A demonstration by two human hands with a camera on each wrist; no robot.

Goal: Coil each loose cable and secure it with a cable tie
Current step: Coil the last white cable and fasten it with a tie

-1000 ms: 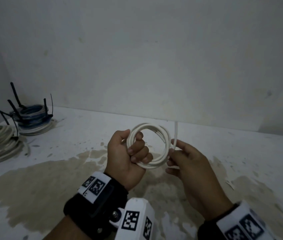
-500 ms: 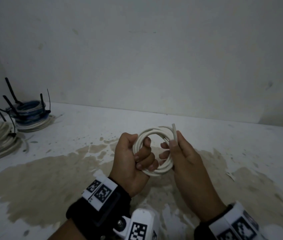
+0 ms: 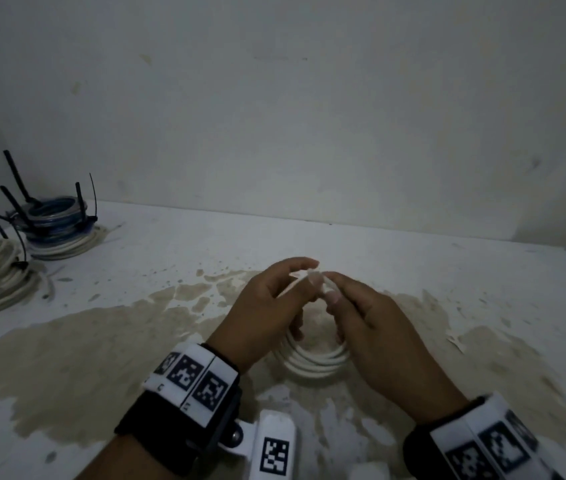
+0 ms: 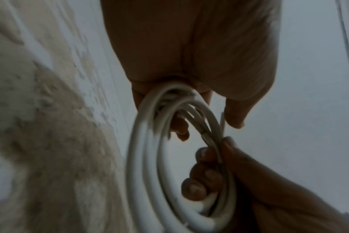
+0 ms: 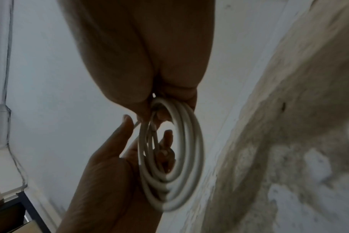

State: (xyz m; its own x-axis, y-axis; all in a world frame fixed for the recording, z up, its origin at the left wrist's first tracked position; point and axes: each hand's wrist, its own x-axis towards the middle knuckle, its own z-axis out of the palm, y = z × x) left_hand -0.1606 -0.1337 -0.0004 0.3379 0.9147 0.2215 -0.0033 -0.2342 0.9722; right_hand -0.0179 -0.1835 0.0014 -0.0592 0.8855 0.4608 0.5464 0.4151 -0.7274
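The white bench [image 3: 413, 265] carries a wide brownish stain [image 3: 84, 358] across its near middle, with small specks scattered beyond it. A plain pale wall [image 3: 309, 116] rises behind the far edge. A dark frame [image 5: 30, 209] shows low in the right wrist view.

Bare room, stained white table [image 3: 108, 341], plain wall [image 3: 274, 116]

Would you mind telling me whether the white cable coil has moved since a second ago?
Yes. The white cable coil has come down and tipped over: it stood upright above the brown stain, and now hangs low over it, beneath both hands.
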